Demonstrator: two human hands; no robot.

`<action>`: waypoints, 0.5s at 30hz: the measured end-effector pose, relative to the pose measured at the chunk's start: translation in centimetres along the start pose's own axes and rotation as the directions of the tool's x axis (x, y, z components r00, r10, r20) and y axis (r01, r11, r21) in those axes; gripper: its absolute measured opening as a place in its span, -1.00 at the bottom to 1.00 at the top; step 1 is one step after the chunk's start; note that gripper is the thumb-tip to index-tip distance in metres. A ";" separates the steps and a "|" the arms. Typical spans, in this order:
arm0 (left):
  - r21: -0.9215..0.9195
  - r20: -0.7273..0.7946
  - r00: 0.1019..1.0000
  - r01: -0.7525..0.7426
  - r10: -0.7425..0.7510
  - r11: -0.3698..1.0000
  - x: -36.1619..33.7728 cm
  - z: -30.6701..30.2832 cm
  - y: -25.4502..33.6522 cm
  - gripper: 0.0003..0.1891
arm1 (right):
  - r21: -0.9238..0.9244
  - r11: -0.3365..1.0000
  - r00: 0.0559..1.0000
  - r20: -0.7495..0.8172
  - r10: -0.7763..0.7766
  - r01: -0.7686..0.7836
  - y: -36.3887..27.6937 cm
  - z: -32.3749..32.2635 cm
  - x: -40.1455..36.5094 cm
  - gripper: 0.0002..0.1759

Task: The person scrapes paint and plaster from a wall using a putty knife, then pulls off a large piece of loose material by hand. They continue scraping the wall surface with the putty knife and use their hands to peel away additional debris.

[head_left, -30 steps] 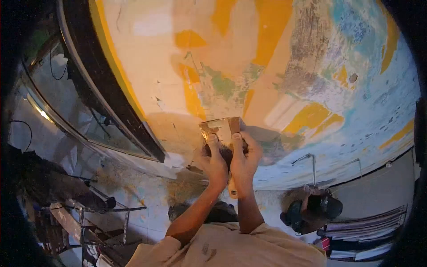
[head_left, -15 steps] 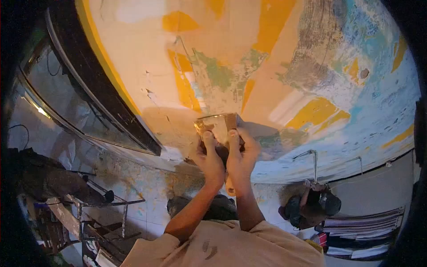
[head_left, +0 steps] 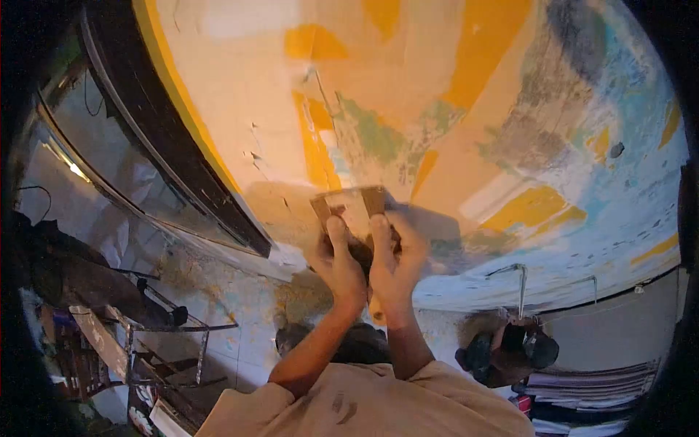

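Observation:
Both hands grip one wide, flat scraper [head_left: 352,211], its blade edge up near the patchy wall [head_left: 277,146]. My left hand [head_left: 338,258] is closed on the left side of the scraper, thumb on its face. My right hand [head_left: 395,255] is closed on the right side, thumb also on the face. Between my wrists a light wooden handle end [head_left: 376,312] pokes out below. Whether the blade touches the wall is unclear. Yellow, green, grey and blue patches mark the wall above it.
A dark-framed window or door [head_left: 167,138] curves along the left. At lower left is a metal stand [head_left: 131,349] with dark cloth over it. At lower right another person [head_left: 506,349] sits or crouches near stacked slats [head_left: 593,382].
The wall and its patches have shifted slightly to the right in view. The scraper's face has tilted and lost its bright shine. Both hands keep their grip.

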State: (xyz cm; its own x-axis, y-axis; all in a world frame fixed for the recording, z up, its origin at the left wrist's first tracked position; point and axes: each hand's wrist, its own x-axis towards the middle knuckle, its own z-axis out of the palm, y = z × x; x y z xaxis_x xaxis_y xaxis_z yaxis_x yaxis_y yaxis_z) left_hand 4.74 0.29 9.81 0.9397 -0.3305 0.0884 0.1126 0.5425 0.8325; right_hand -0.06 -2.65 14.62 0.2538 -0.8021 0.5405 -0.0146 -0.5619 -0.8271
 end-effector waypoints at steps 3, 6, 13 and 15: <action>-0.053 -0.034 0.999 0.019 -0.020 0.998 0.0 1.0 2.0 -0.66 | 0.077 0.990 0.992 0.041 0.117 -0.120 -1.3 0.1 -0.2 -0.76; 0.057 0.007 1.000 -0.005 0.004 0.998 -0.2 0.3 1.1 -0.65 | 0.038 0.994 0.995 -0.008 0.102 -0.101 -0.3 0.0 -0.6 -0.73; -0.008 0.008 0.999 0.040 -0.040 0.999 0.2 0.6 2.4 -0.66 | 0.069 0.990 0.992 -0.012 0.126 -0.124 -1.0 0.3 -0.5 -0.74; -0.080 -0.037 0.998 0.048 -0.051 0.996 -0.1 1.7 3.6 -0.70 | 0.029 0.998 0.998 0.013 0.058 -0.058 -1.7 0.1 -0.2 -0.75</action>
State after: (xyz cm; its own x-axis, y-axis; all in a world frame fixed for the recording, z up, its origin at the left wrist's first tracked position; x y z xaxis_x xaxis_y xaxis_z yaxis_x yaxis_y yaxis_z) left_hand 4.53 1.00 13.73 0.9441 -0.3288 0.0255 0.1829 0.5862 0.7892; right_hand 0.01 -1.51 15.85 0.2651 -0.8306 0.4897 -0.0009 -0.5081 -0.8613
